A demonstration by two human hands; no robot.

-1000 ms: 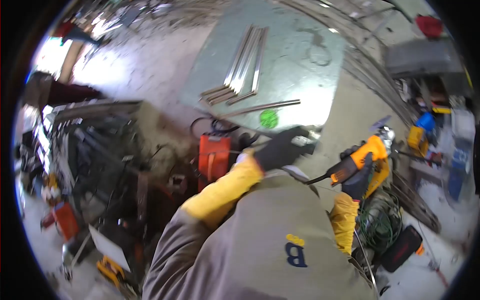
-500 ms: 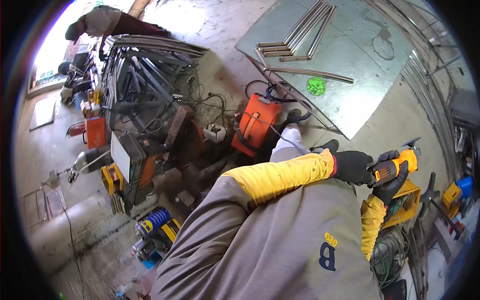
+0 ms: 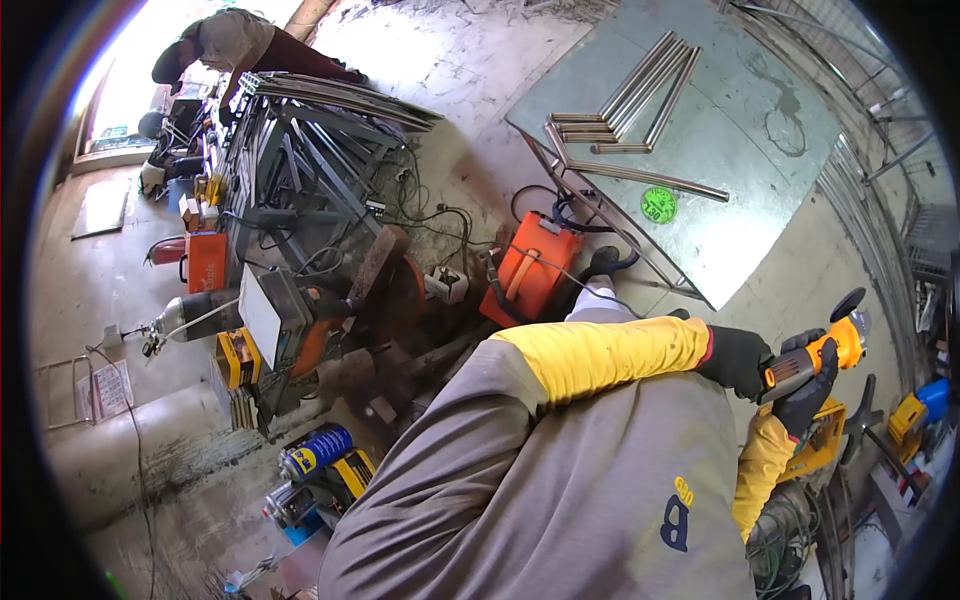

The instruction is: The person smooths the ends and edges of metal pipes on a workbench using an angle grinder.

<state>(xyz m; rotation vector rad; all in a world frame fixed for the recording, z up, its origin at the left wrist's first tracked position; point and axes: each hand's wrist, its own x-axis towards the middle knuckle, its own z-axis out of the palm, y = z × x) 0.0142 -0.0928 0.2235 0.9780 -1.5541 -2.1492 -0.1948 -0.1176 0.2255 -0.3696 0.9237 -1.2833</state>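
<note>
A yellow and black angle grinder point(image 3: 793, 372) is held out at the right, in front of my body. My left hand point(image 3: 735, 360), in a black glove, reaches across and closes on the rear end of the tool. Around the grinder's yellow body wraps my right hand point(image 3: 808, 392), also gloved in black. The dark round disc point(image 3: 848, 303) at its head points up and away from me, touching nothing. Yellow sleeves cover both forearms, and my grey shirt point(image 3: 580, 480) fills the lower middle.
Bent metal tubes point(image 3: 640, 95) and a green round sticker point(image 3: 658, 205) lie on a worktable point(image 3: 740, 240) ahead. An orange machine point(image 3: 530, 268) with cables stands near my foot. Metal bars point(image 3: 310, 150) are piled left, where another person point(image 3: 235, 45) bends over. A yellow crate point(image 3: 822, 440) sits right.
The whole view has shifted, so the surroundings appear further right and lower. The grinder has rotated slightly, showing more of the disc's face. Both hands keep their hold on it.
</note>
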